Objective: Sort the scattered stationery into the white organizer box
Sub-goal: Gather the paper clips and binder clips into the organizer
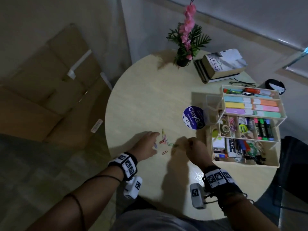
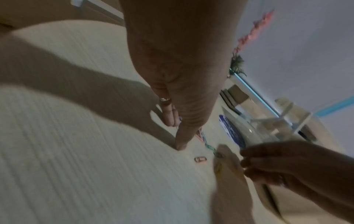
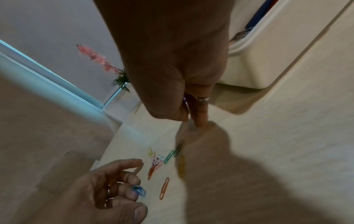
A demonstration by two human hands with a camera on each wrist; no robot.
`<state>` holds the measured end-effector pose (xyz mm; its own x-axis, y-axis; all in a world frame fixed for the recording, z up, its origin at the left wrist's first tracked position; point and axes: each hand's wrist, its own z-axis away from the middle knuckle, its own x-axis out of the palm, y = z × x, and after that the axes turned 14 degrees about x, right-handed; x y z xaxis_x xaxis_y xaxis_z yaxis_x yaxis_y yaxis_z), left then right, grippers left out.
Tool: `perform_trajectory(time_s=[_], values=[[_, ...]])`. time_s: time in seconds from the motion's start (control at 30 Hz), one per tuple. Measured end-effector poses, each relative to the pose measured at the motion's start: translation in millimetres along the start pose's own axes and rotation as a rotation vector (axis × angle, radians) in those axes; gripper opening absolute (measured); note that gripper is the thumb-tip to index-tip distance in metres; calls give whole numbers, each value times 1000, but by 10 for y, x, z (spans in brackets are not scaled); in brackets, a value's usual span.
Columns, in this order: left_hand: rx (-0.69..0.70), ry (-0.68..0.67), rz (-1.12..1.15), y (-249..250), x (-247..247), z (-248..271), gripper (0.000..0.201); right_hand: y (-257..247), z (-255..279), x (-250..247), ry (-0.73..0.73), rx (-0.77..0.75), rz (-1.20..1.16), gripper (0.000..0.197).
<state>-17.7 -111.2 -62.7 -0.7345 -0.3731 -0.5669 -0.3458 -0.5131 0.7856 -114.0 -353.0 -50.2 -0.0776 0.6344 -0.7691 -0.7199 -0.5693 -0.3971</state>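
My left hand (image 1: 146, 145) hovers low over the round surface (image 1: 150, 97), near its front edge, with the index finger stretched toward a small cluster of coloured paper clips (image 1: 164, 140). The other fingers (image 3: 132, 181) are curled in, and a blue paper clip (image 3: 139, 191) sits pinched at their tips, so that grip is pressed around the clip. My right hand (image 1: 195, 150) is just right of the cluster, fingers bunched and pointing down at the surface. From the right wrist view I see a thin purple clip (image 3: 185, 103) caught between thumb and fingers, so that grip is pinching it. Between the hands lie the loose clips: a green pair (image 3: 173, 153) end to end, a yellow clip (image 3: 181, 166) in the shadow of my right hand, an orange clip (image 3: 164, 188) lying alone nearer to me, and a tangle of pink and orange ones beside my left index finger. The white organizer box (image 1: 246, 164) stands open on the right side of the surface, tiers fanned out, its trays filled with markers, tape rolls and clips. A round blue sticker (image 1: 194, 117) lies just left of it. Farther back are a potted pink flower (image 1: 187, 35) and stacked books (image 1: 221, 65).
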Motion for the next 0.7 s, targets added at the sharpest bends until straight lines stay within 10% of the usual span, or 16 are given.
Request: perform_trajectory(time_s=[0.2, 0.37, 0.57, 0.7], values=[[179, -49, -40, 205, 181, -89, 46, -293, 139, 371, -83, -86, -5, 14], [264, 8, -360, 67, 128, -180, 75, -316, 215, 295, -47, -238, -96, 9], [337, -204, -476, -47, 67, -274, 95, -97, 253, 274, -157, -264, 64, 87], [355, -122, -376, 12, 82, -237, 59, -146, 289, 355, -138, -367, 56, 81]])
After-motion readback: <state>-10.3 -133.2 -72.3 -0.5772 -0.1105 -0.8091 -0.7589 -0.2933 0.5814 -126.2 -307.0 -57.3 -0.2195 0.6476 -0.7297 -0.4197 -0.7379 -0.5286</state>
